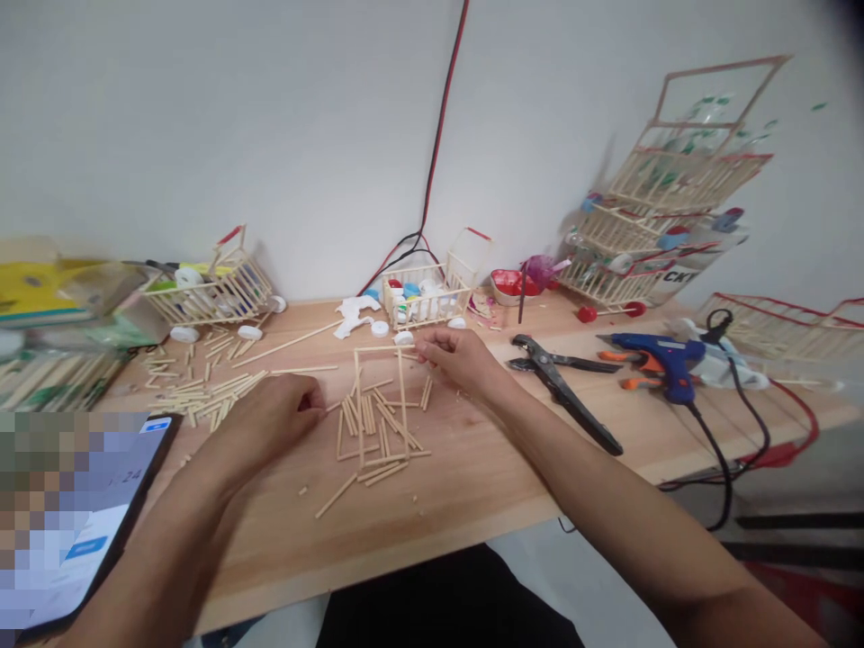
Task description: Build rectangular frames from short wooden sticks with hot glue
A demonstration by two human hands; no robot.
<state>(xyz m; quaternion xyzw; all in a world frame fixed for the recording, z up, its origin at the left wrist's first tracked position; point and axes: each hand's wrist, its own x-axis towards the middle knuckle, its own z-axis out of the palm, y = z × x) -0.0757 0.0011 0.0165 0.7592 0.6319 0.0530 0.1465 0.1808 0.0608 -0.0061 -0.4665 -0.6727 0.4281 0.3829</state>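
Observation:
My right hand (454, 358) pinches the top right corner of a rectangular frame of thin wooden sticks (403, 396). The frame is held up above a loose heap of short sticks (368, 414) on the wooden table (465, 477). To the left of the frame, my left hand (276, 407) is closed, its fingertips around a short wooden stick (333, 408) of which only the end shows. Behind that hand lie many more cut sticks (222, 394).
A blue glue gun (665, 355) and black-handled pliers (567, 391) lie right. Small stick carts (428, 292) stand along the wall, with a taller stacked one (675, 198) at right. A tablet or phone (114, 513) lies at front left. A red bowl (509, 286) sits behind.

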